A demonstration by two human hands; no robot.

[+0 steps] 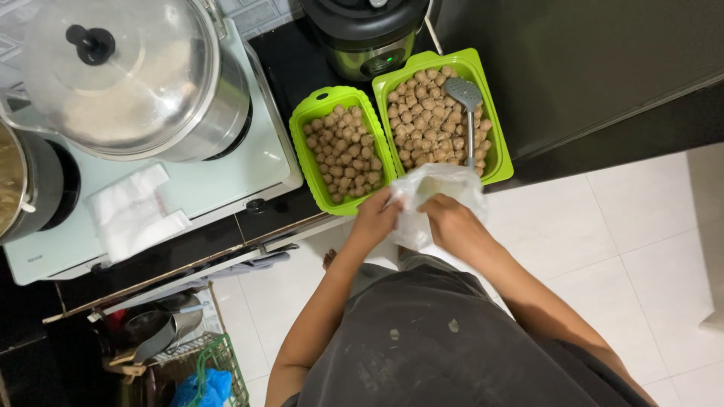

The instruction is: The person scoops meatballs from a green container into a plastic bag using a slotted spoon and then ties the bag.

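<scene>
Green trays [324, 102], two; both hands [375, 218] grip one plastic bag [441, 188].

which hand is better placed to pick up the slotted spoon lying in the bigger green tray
Right. The right hand grips the plastic bag just below the slotted spoon handle in the larger tray. The left hand sits under the smaller tray, farther away.

Two trays of meatballs are sitting side by side on the counter, the smaller tray [341, 148] left of the larger tray [440, 113], with a slotted spoon [467, 113] lying in the larger. Near them, the left hand [375, 218] and right hand [450, 222] are gripping a plastic bag [437, 192]. A lidded pot [136, 75] is standing on the stove [188, 181] far left, and a cooker [366, 34] is behind the trays.
</scene>
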